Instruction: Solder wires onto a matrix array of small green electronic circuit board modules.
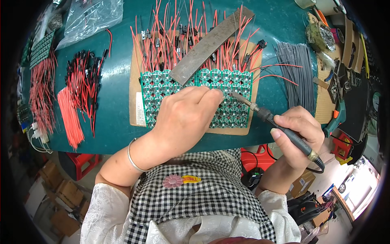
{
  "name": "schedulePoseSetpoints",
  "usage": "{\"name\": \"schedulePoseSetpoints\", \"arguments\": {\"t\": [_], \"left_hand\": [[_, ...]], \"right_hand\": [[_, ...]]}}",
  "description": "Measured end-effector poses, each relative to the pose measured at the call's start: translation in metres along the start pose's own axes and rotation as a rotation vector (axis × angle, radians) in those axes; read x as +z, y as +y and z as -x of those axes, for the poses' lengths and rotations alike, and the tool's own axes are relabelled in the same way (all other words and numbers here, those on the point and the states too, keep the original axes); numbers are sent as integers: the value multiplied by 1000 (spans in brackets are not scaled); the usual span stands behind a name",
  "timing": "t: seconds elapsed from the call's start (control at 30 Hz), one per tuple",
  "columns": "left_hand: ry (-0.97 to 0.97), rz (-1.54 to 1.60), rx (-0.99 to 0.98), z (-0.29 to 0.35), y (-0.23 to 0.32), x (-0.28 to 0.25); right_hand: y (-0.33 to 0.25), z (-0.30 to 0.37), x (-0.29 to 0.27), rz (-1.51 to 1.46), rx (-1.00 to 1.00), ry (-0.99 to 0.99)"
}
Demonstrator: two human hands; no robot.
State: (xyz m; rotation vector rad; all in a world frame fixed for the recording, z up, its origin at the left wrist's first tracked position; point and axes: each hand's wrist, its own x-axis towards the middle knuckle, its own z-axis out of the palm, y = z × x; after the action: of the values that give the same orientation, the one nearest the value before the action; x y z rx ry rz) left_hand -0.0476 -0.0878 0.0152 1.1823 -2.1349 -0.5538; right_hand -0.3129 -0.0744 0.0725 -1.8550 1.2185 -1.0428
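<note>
Left hand [185, 116]: curled over the circuit-board panel [237, 110]; can't tell its grip;
Right hand [305, 128]: holding a soldering iron [264, 114];
Tabletop [113, 112]: glossy green, stretching left of the left hand; edge under its wrist

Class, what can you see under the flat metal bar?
Red wires emerge from beneath the flat metal bar; its lower end overlaps the green circuit boards. What it directly covers cannot be seen.

My green tabletop [113, 118] carries a brown cardboard sheet [135, 81] in front of me. Left of the sheet I have a bundle of red wires [71, 120], a heap of wires with black connectors [85, 73] and, farthest out, a green circuit panel [42, 50] trailing wires; grey wires [298, 81] lie right of the sheet, a clear plastic bag [91, 18] beyond its far left corner.
</note>
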Motion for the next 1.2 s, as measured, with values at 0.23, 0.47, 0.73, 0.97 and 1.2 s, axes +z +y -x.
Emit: {"name": "schedulePoseSetpoints", "arguments": {"t": [0.23,0.47,0.73,0.97,1.2], "left_hand": [[17,56,-6,-2,12,-16],[-45,78,-10,16,12,-22],[10,52,16,19,11,-10],[10,23,36,21,7,-6],[24,31,39,19,9,-6]], "right_hand": [[1,11,-14,-19,9,72],[1,37,-6,-75,34,141],[-4,40,5,-61,70,128],[-5,36,11,-24,59,80],[-2,37,0,-69,10,125]]}}
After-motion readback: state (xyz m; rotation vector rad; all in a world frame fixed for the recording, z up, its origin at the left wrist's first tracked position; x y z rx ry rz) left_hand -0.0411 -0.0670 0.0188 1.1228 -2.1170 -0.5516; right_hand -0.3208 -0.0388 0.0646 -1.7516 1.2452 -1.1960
